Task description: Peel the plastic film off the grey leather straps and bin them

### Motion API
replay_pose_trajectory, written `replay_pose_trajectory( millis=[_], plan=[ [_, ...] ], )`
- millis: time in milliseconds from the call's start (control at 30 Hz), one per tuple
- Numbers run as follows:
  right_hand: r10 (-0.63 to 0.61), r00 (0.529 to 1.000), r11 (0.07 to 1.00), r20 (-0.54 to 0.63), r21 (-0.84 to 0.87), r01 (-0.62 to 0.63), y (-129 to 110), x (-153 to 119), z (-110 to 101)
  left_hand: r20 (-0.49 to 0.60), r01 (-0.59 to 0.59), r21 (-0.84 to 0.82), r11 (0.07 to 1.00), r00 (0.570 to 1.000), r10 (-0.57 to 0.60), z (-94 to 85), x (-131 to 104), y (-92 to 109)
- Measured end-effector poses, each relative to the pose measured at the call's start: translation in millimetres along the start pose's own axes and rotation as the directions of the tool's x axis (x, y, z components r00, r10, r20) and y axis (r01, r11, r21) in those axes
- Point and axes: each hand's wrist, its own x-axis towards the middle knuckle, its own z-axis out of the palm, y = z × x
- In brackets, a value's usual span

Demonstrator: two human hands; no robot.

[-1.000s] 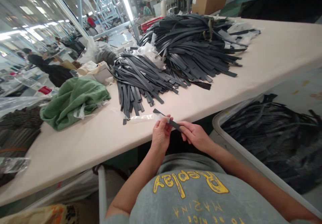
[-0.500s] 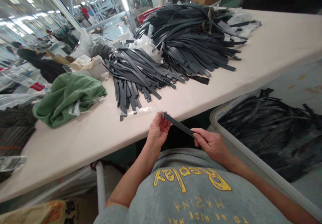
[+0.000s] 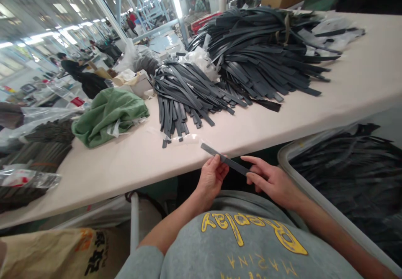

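Note:
A dark grey strip slants between my two hands in front of my shirt, its far end sticking out over the table's front edge. My left hand pinches it between thumb and fingers, a little below that end. At the strip's near end is my right hand, its thumb and curled fingers on the strip and its index finger stretched out above. Beyond the hands, a smaller bunch of grey strips lies on the pale table, beside a larger heap of similar strips.
A green cloth lies at the table's left, near bundled strips. A pale-rimmed bin of dark strips stands at the right. Below left are a white pipe and a printed sack. People work in the background.
My left hand has slid down the strip, leaving its far end exposed. My right index finger has lifted and straightened. The view has shifted, moving the table things rightward.

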Motion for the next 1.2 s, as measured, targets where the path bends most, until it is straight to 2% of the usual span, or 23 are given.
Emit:
replay_pose_trajectory(
  millis=[133, 300, 367, 433, 500, 567, 633, 733, 800, 867, 933, 1000, 1100, 1133, 1200],
  plan=[
    [0.065, 0.997, 0.997, 0.041, 0.032, -0.066, 12, -11, -17, -0.074, -0.051, -0.029, 0.998, 0.996, 0.048, -17.3, -6, 5],
    [-0.005, 0.999, 1.0, 0.033, -0.021, 0.006, 6, 11, 7, 0.048, 0.07, 0.084, 0.994, 0.996, -0.075, -14.0, -17, -19],
    [-0.028, 0.998, 1.0, 0.063, -0.001, 0.028, 4, 18, 11, 0.076, 0.081, 0.122, 0.989, 0.993, -0.091, -11.5, -19, -25],
    [0.003, 0.991, 0.999, 0.134, 0.049, -0.01, 10, 14, 0, 0.046, 0.046, 0.114, 0.992, 0.998, -0.052, -12.2, -18, -26],
    [0.072, 0.981, 0.992, 0.178, 0.093, -0.089, 21, 3, -21, -0.005, -0.005, 0.088, 0.996, 1.0, 0.005, -15.6, -17, -23],
    [0.141, 0.979, 0.982, 0.144, 0.105, -0.157, 33, -8, -41, -0.04, -0.02, 0.081, 0.996, 0.999, 0.023, -19.1, -16, -23],
    [0.163, 0.982, 0.982, 0.092, 0.085, -0.171, 39, -10, -48, -0.057, 0.01, 0.097, 0.995, 0.998, -0.004, -20.3, -17, -27],
    [0.096, 0.99, 0.994, 0.103, 0.042, -0.101, 30, 8, -27, -0.047, 0.049, 0.146, 0.988, 0.998, -0.043, -18.1, -19, -37],
    [0.022, 0.991, 0.998, 0.13, 0.05, -0.028, 18, 23, -4, -0.019, 0.032, 0.177, 0.984, 0.999, -0.029, -16.8, -20, -39],
    [-0.021, 0.988, 0.996, 0.153, 0.084, 0.008, 12, 32, 8, -0.012, -0.001, 0.189, 0.982, 1.0, 0.003, -17.6, -21, -38],
    [0.008, 0.981, 0.994, 0.196, 0.102, -0.028, 18, 31, 1, -0.036, -0.04, 0.185, 0.982, 0.998, 0.047, -20.6, -20, -34],
    [0.08, 0.971, 0.991, 0.227, 0.087, -0.102, 34, 24, -20, -0.063, -0.067, 0.186, 0.98, 0.995, 0.08, -24.5, -19, -31],
    [0.131, 0.973, 0.989, 0.19, 0.044, -0.142, 55, 18, -44, -0.08, -0.05, 0.192, 0.98, 0.995, 0.067, -28.0, -18, -33],
    [0.122, 0.977, 0.991, 0.178, 0.033, -0.129, 56, 20, -44, -0.077, -0.038, 0.193, 0.981, 0.996, 0.054, -27.9, -17, -35],
    [0.079, 0.981, 0.996, 0.178, 0.02, -0.084, 45, 28, -31, -0.063, -0.021, 0.196, 0.98, 0.997, 0.034, -26.4, -17, -38]
  ],
)
